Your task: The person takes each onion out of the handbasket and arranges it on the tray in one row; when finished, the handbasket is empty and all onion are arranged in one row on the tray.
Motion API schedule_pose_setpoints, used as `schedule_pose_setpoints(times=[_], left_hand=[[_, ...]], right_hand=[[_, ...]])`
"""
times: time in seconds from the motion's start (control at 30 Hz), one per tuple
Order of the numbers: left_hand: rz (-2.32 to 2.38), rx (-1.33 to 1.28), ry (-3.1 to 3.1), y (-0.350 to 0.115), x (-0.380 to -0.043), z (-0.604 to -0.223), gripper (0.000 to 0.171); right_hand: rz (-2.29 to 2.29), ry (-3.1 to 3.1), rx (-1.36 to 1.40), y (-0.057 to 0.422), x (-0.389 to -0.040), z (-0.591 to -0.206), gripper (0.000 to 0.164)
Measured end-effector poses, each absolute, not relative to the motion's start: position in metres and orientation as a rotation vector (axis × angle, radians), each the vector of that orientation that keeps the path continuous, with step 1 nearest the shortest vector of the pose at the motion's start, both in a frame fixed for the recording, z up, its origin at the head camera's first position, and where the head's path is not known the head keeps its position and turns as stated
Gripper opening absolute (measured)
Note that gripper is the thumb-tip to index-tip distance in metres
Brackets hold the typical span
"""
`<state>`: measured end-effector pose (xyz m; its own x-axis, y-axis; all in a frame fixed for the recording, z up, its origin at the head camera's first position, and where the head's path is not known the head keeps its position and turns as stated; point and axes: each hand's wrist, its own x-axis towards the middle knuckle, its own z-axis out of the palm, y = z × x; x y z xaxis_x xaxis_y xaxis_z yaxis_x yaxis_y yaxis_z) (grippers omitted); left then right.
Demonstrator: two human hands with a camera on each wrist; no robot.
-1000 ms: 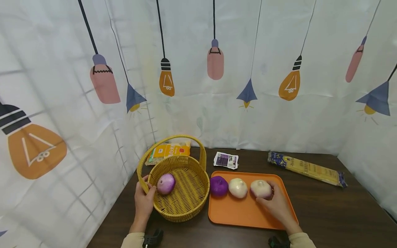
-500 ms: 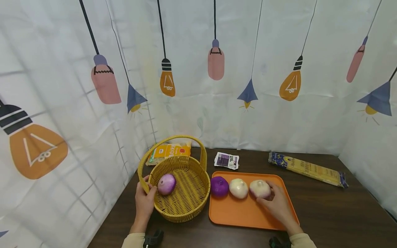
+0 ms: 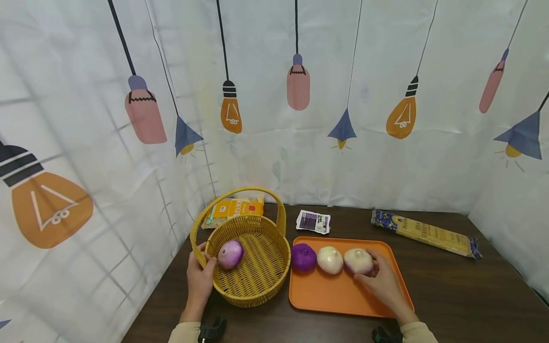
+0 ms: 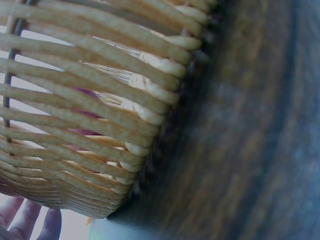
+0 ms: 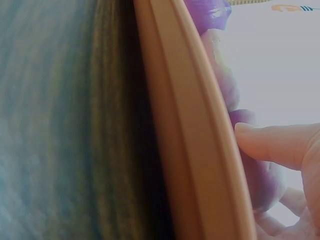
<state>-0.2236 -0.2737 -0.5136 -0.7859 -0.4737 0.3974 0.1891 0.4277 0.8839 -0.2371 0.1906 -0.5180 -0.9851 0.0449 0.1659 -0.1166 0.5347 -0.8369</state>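
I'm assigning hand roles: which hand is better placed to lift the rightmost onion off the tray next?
The right hand, I'd judge: it holds that onion, while the left hand grips the basket, to the left of the tray.

No word can be read for sure. Big white signs stand on the orange bag [image 3: 237,208] by the far left corner of the tabletop [image 3: 463,290]. Pale print on the small purple-and-white packet [image 3: 313,222] near the far edge, and marks on the long yellow packet [image 3: 426,233] toward the far right corner, are too tiny.
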Motion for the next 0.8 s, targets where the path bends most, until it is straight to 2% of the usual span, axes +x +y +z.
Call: schedule_pose_setpoints(times=[0.2, 0.37, 0.47, 0.8], left_hand=[[-1.403, 0.237, -2.059, -0.274, -0.223, -0.515, 0.040], [-1.371, 0.205, -2.078, -0.274, -0.223, -0.512, 0.028], [-1.370, 0.202, -2.086, -0.272, -0.223, -0.508, 0.027], [-1.390, 0.179, -2.088, -0.257, -0.204, -0.478, 0.024]], right_hand=[[1.436, -2.597, 0.061, 0.190, -0.236, -0.517, 0.080], [1.490, -2.603, 0.048, 0.189, -0.236, -0.516, 0.082], [1.525, -2.612, 0.030, 0.189, -0.236, -0.515, 0.083], [1.579, -2.587, 0.011, 0.188, -0.236, -0.513, 0.090]])
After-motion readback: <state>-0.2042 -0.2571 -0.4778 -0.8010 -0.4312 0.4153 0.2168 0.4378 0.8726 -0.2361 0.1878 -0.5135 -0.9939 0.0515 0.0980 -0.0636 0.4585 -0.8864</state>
